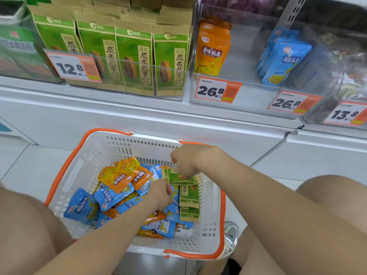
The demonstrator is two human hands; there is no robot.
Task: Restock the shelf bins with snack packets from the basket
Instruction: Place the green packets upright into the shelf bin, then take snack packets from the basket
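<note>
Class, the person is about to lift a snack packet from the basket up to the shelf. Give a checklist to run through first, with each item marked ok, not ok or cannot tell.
1. Right hand grips the green packet: ok, its fingers curl over the top edge.
2. Left hand holds something: cannot tell, its fingers are buried among the blue packets.
3. Left bin has room: cannot tell, its front row looks full.
4. Middle bin has room beside the orange packets: ok, bare floor shows.
5. Basket stands close below the shelf: ok.
</note>
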